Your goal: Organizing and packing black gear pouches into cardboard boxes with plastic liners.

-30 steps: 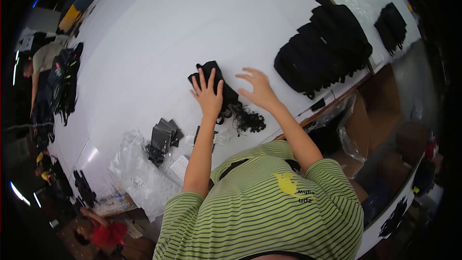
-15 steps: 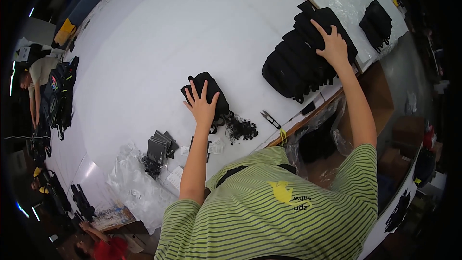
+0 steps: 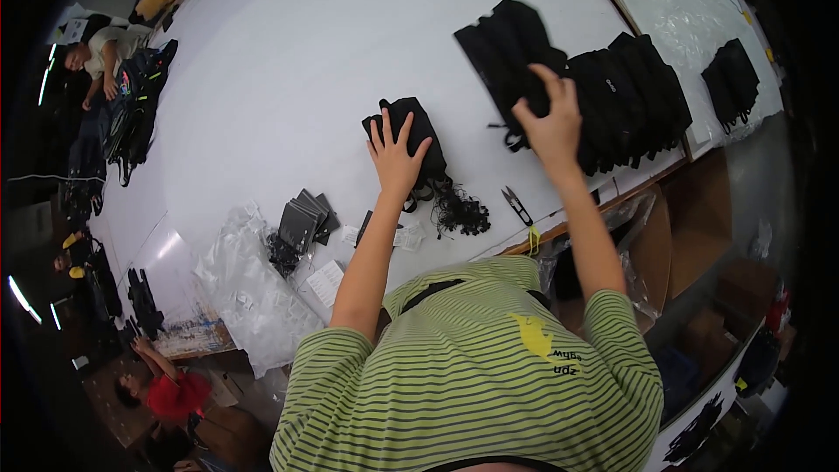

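My left hand (image 3: pixel 398 157) lies with fingers spread flat on a small black bag (image 3: pixel 419 122). A tangle of black cords with small black pieces (image 3: pixel 461 212) lies beside that bag's near end. Farther right, my right hand (image 3: pixel 552 122) grips black fabric bags (image 3: pixel 502 52) between thumb and fingers. They are tilted and slightly blurred, at the left end of a row of similar black bags (image 3: pixel 620 96); how many are held I cannot tell. Thread snips (image 3: pixel 516 206) with a yellow tie lie between my forearms.
Dark flat square pieces (image 3: pixel 301 223) are stacked left of my left forearm, near crumpled clear plastic (image 3: pixel 253 288) and a white printed sheet (image 3: pixel 326 281). Another black bag bundle (image 3: pixel 731 83) lies far right. Open cardboard boxes (image 3: pixel 699 218) stand below the table edge. Other people work at left.
My right hand has moved left from the top of the row, bringing black bags away from the others. My left hand stays on the small bag. The whole view has shifted somewhat.
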Tool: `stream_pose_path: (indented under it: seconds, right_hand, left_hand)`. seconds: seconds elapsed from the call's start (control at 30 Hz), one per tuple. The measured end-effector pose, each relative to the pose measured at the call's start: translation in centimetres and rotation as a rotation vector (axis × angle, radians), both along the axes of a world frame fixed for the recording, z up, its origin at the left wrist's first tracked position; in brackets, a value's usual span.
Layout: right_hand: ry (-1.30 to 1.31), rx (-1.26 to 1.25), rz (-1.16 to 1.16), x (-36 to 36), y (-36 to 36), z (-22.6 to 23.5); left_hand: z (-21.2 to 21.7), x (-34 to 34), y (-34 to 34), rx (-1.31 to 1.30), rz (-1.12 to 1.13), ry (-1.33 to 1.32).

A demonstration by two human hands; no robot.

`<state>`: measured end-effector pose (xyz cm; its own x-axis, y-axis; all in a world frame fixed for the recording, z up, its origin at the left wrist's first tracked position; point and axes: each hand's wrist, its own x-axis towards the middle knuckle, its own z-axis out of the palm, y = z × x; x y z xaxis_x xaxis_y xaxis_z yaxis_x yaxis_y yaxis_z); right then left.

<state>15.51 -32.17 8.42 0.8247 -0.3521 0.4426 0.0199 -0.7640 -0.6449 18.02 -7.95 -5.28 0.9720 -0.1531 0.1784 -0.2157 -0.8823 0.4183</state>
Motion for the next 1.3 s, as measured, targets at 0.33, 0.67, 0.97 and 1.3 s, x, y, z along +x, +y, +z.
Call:
stream_pose_path:
  seconds: [0.33,0.67,0.97,1.3]
  right_hand:
    - [0.233,-0.388,-0.137,-1.4,6.9,-11.1]
    - [0.36,-0.2,0.048,1.1,8.4,-14.6]
    - [0.207,1.25,0.206,3.4,6.4,-14.6]
    - [0.658,-0.08,0.408,2.4,9.0,-16.8]
  left_hand:
    - [0.1,-0.4,0.7,-0.01,-0.005,-0.023]
    - [0.6,-0.4,0.7,-0.023,-0.018,-0.034]
    - [0.5,-0.6,2.1,-0.074,-0.007,-0.019]
    - [1.6,-0.8,0.3,0.005,-0.194,0.026]
